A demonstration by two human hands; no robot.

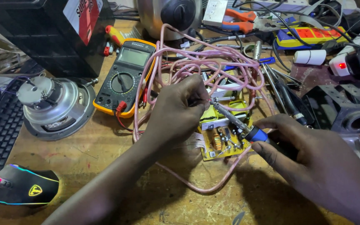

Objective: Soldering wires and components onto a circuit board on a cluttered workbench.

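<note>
Soldering iron [234,121] gripped in right hand [296,146]; left hand [180,110] pinches pink wire [213,62] over crowded circuit board [223,146].

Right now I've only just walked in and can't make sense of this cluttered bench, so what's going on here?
A person is working on a small yellow circuit board on a wooden bench. The right hand holds a blue-handled soldering iron, its tip angled up toward the left hand, which pinches something small at the tip amid a tangle of pink wire. A yellow multimeter and a round silver motor lie to the left.
</note>
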